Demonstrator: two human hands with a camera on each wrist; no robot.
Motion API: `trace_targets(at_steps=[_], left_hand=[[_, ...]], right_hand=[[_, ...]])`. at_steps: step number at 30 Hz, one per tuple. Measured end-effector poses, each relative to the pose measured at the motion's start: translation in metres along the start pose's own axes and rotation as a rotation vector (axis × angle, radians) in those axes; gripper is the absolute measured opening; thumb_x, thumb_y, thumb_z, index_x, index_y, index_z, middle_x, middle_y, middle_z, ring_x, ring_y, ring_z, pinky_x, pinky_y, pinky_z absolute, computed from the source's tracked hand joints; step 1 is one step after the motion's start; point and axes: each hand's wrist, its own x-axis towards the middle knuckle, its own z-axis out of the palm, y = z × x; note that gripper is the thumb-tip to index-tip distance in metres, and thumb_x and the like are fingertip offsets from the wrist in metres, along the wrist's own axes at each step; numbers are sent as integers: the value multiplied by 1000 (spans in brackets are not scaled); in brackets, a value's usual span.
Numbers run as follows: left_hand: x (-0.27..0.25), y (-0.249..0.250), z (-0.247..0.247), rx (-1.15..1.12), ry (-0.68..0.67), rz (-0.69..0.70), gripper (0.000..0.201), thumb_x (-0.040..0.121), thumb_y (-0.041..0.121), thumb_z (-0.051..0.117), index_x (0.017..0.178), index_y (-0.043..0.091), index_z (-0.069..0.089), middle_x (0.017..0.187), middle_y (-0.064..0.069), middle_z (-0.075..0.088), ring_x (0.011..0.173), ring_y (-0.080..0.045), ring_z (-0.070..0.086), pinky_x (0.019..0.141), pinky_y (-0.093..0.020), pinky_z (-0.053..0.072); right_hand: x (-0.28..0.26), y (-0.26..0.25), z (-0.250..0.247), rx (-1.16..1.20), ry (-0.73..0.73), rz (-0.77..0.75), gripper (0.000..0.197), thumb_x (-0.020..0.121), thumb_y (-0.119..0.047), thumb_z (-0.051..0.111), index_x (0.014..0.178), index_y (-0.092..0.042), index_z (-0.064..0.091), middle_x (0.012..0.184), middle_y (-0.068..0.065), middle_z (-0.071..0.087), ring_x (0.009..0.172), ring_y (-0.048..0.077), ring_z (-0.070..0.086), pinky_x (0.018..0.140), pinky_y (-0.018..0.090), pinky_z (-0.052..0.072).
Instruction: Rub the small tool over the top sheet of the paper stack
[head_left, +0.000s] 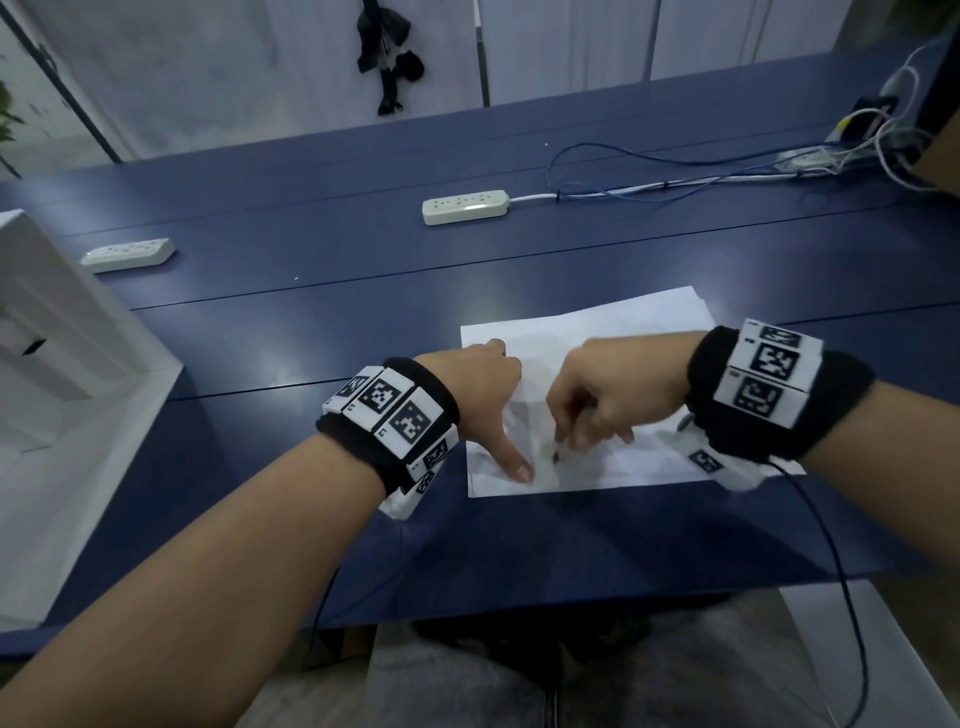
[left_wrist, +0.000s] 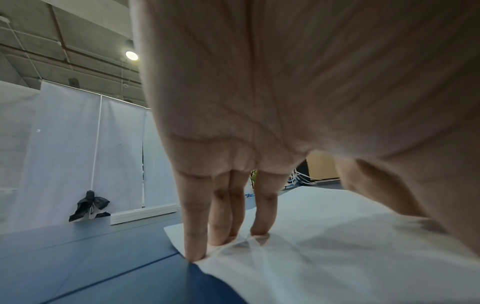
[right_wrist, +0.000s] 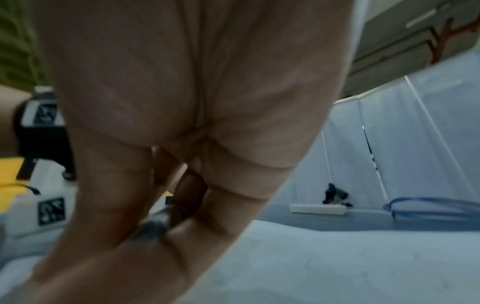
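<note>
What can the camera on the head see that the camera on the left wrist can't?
Only the head view shows the right hand gripping a dark pen on the paper, plus both wristbands and two power strips.

Only the left wrist view shows the ceiling lamp and, from underneath, the straight fingertips pressing down at the paper's edge.

Both show the left hand, the white paper, the blue table and a black thing hanging on the white screen.
</note>
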Motion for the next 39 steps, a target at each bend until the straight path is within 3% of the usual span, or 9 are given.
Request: trace_targets(at_steps=[2, 8, 11, 14, 20, 25, 32, 37, 39], left_hand=[[0, 1, 0, 1, 1, 2, 100, 43, 84, 73, 115, 18, 53, 104, 4, 43, 91, -17, 53, 83, -38, 53], [-2, 1, -2, -5, -6, 18, 103, 48, 81, 74, 125, 16, 51, 112, 1, 44, 95, -18, 52, 82, -35, 50], [-1, 0, -1, -10, 6, 15, 101, 46, 82, 74, 120, 16, 52, 108, 2, 43, 94, -18, 52, 85, -37, 52], [-1, 1, -1, 1, 7, 6, 102, 42, 85, 72, 115, 17, 53, 104, 4, 43, 91, -17, 52, 84, -38, 53], [-3, 2, -2, -9, -10, 0, 107, 44, 82, 74, 125, 17, 50, 112, 3, 44, 96, -17, 53, 85, -40, 53], [-2, 1, -2, -15, -1, -5, 103, 43, 83, 74, 119, 17, 51, 106, 4, 43, 93, -17, 53, 83, -38, 53], [-1, 4, -4, -8, -27, -18, 105, 41, 83, 75, 121, 18, 50, 112, 4, 44, 96, -18, 54, 82, -40, 53], [-1, 4, -4, 10, -8, -4, 99, 44, 80, 76, 114, 16, 51, 106, 3, 43, 88, -16, 51, 70, -31, 46], [0, 5, -5, 7, -16, -9, 97, 43, 81, 76, 112, 17, 51, 107, 3, 43, 88, -16, 52, 71, -32, 48]], right_hand=[[0, -2, 1, -26, -27, -6, 2, 85, -24, 73, 86, -23, 73, 73, -3, 73, 55, 15, 68, 54, 15, 50], [20, 12, -19, -80, 337, 136, 15, 88, -36, 70, 82, -23, 65, 75, -8, 67, 66, 20, 69, 65, 34, 57], [6, 5, -9, -102, 118, 38, 9, 86, -34, 71, 80, -27, 67, 81, -7, 73, 64, 12, 64, 60, 23, 49], [-1, -2, -3, -60, -31, 23, 7, 83, -34, 73, 85, -27, 71, 78, -5, 74, 61, 19, 65, 58, 31, 57], [14, 13, -20, -94, 328, 109, 16, 88, -40, 70, 88, -24, 69, 75, -11, 64, 67, 16, 63, 68, 35, 56], [-8, 6, -2, -52, -55, 7, 8, 87, -25, 70, 91, -31, 74, 67, -15, 66, 56, 8, 60, 52, 17, 49], [8, 16, -17, -60, 273, 134, 18, 88, -43, 68, 85, -26, 65, 81, 0, 73, 67, 25, 70, 63, 37, 60], [-9, 6, 0, -67, -90, 15, 3, 86, -24, 71, 86, -27, 70, 79, -5, 72, 52, 4, 57, 62, 33, 56], [-8, 7, 0, -63, -35, 24, 2, 87, -25, 70, 89, -26, 71, 78, -4, 72, 51, 5, 56, 59, 32, 56]])
